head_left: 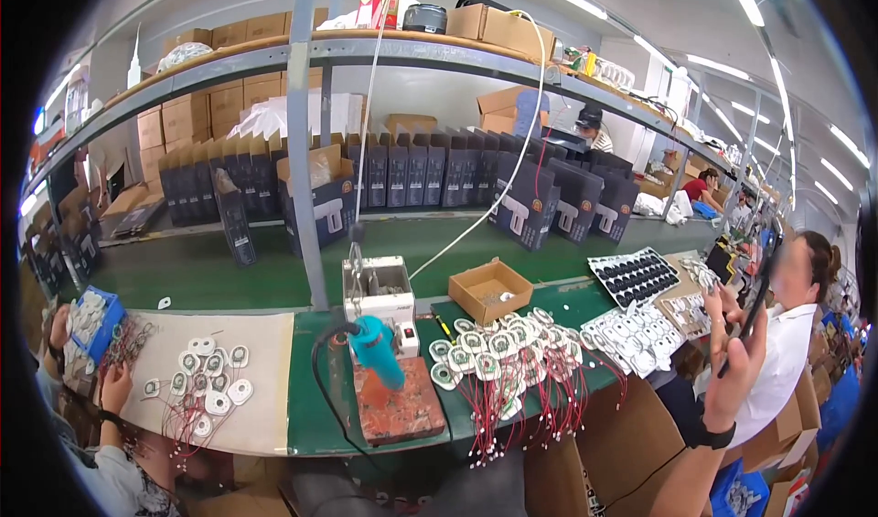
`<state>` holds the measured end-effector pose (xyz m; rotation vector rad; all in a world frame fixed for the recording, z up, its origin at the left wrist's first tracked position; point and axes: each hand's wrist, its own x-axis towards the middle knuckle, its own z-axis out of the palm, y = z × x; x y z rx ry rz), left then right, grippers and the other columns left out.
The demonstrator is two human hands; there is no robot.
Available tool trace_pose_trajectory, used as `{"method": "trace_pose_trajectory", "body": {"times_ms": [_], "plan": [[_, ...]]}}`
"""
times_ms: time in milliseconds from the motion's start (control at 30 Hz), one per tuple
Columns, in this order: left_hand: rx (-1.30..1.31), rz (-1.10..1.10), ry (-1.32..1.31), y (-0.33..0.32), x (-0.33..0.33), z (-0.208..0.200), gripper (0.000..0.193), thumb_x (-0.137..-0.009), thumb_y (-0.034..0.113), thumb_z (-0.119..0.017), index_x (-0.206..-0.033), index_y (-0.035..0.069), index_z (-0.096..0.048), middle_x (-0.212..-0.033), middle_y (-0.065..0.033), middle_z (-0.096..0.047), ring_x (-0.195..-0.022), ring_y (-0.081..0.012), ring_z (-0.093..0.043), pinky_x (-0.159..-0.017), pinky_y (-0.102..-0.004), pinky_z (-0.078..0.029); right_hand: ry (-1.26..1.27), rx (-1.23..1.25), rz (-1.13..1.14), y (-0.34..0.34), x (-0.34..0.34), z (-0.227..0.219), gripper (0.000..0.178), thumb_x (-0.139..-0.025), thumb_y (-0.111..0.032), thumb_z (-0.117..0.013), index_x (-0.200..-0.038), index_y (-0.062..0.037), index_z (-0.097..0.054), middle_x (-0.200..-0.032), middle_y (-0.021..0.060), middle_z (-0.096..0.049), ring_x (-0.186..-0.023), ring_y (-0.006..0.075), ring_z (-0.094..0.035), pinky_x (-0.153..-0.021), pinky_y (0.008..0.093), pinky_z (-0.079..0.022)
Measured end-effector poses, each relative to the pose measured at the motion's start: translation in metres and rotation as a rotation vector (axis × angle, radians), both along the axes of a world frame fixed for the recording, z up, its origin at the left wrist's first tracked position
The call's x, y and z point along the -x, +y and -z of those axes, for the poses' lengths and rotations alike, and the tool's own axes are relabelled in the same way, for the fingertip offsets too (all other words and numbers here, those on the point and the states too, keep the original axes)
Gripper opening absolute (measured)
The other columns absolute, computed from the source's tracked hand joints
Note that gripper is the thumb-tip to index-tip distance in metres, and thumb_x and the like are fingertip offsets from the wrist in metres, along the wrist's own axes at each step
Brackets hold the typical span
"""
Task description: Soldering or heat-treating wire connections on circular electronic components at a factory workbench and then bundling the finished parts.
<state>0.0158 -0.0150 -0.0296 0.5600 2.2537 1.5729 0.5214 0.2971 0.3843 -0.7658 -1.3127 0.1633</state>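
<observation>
Right hand (743, 357) raised, grip pinching slim dark phone (761, 284), white round wired pads (498, 352) heaped on green bench (315, 416)

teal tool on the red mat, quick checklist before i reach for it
1. Right hand free: not ok. The right hand is raised at the right and grips a dark slim object.
2. Left hand free: cannot tell, it is out of view.
3. Teal tool parked: ok, it leans tip-down on the red mat.
4. Black cable untangled: ok, one open loop left of the mat.
5. White discs clear of the tool: ok, they lie to the right of the mat, with their red wires hanging over the front edge.
6. Tool switched on or hot: cannot tell.
</observation>
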Motion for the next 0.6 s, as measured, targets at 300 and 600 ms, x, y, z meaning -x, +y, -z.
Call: {"method": "trace_pose_trajectory", "body": {"times_ms": [300, 600], "plan": [[0.454, 0.500, -0.082, 0.111, -0.005, -0.070, 0.028, -0.102, 0.022, -0.052, -0.104, -0.002, -0.067, -0.098, -0.0122, -0.068, -0.093, -0.0245, -0.061, -0.087, -0.0364, -0.050, 0.012, -0.068, -0.146, 0.105, 0.005, -0.029, 0.068, -0.084, -0.014, -0.056, -0.146, 0.0052, -0.036, -0.119, 0.0093, -0.056, -0.104, 0.0145, -0.054, -0.092, 0.0274, -0.044], [0.641, 0.879, -0.286, 0.280, 0.025, -0.180, 0.028, -0.101, 0.023, -0.053, -0.107, -0.002, -0.066, -0.103, -0.0128, -0.067, -0.098, -0.0238, -0.061, -0.090, -0.0359, -0.049, -0.295, -0.250, 0.022, 0.200, 0.043, -0.152, 0.055, -0.095, -0.021, -0.059, -0.140, 0.0066, -0.046, -0.131, 0.0153, -0.057, -0.114, 0.0186, -0.058, -0.093, 0.0315, -0.049]]}}
